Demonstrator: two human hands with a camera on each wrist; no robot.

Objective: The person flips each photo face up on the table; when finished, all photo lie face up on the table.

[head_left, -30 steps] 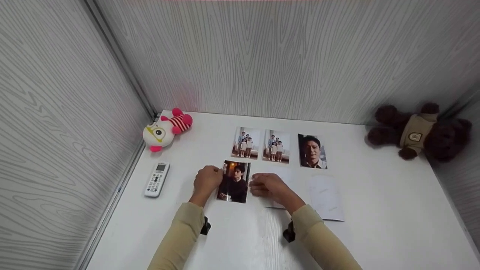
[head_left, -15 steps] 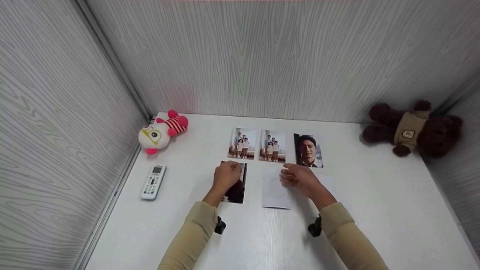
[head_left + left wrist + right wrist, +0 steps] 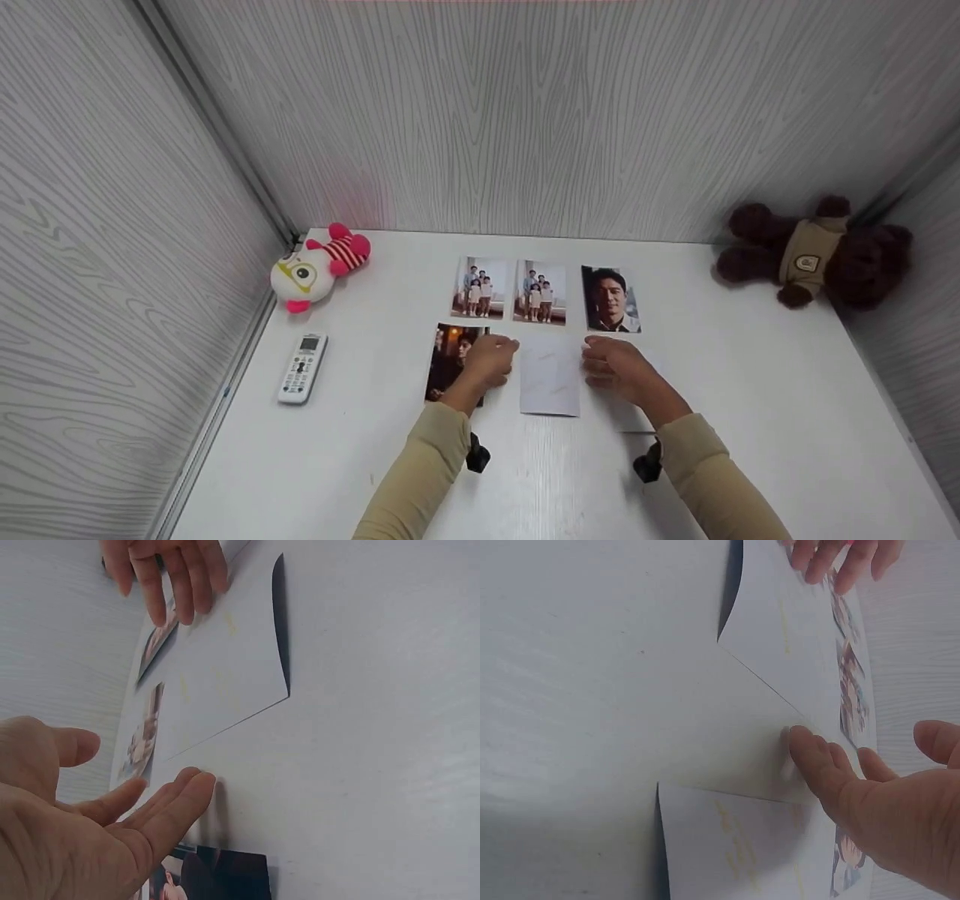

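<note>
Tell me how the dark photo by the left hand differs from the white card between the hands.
The dark photo shows a person's picture; the white card shows a pale side with faint marks. From the head view, the left hand and its arm hide part of the dark photo, while the white card lies uncovered. Both are rectangular and lie on the white table.

At the far left of the white table (image 3: 757,405), a plush toy (image 3: 319,271) with a white head and pink, striped body. Nearer, along the left side, a white remote control (image 3: 303,369), screen at the far end. Far right, lying sideways, a brown teddy bear (image 3: 814,255) in a tan top, head too shadowed to read clearly. Behind, a grey wood-grain wall (image 3: 480,112).
</note>
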